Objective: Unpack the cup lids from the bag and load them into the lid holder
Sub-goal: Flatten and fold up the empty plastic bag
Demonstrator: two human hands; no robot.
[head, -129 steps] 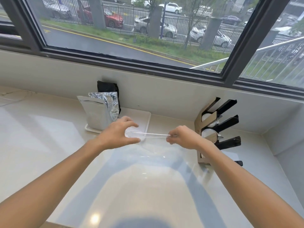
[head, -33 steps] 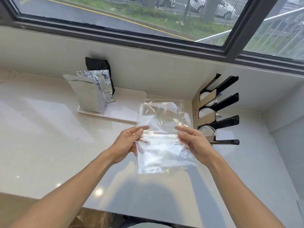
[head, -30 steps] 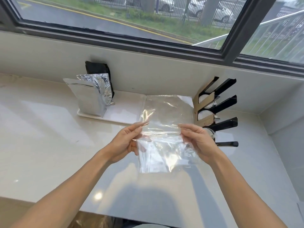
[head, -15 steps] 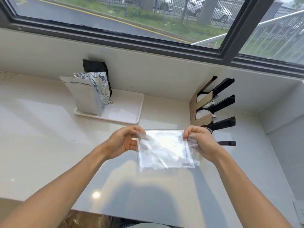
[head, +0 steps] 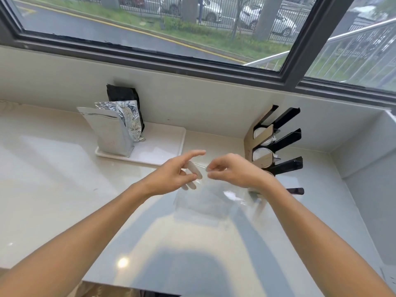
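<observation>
Looks like the clear bag (head: 205, 200) is empty now and just getting folded flat, so I'd keep that top edge taut and crease it low over the tabletop (head: 64, 189) so the flimsy film doesn't spring back. Right hand (head: 233, 170) is pinching the edge, left hand (head: 175, 174) has fingers spread loose against it. Lid holder (head: 276, 148) sits just right of the hands, white lids (head: 260, 154) in its slots.

No legible text or labels.
</observation>
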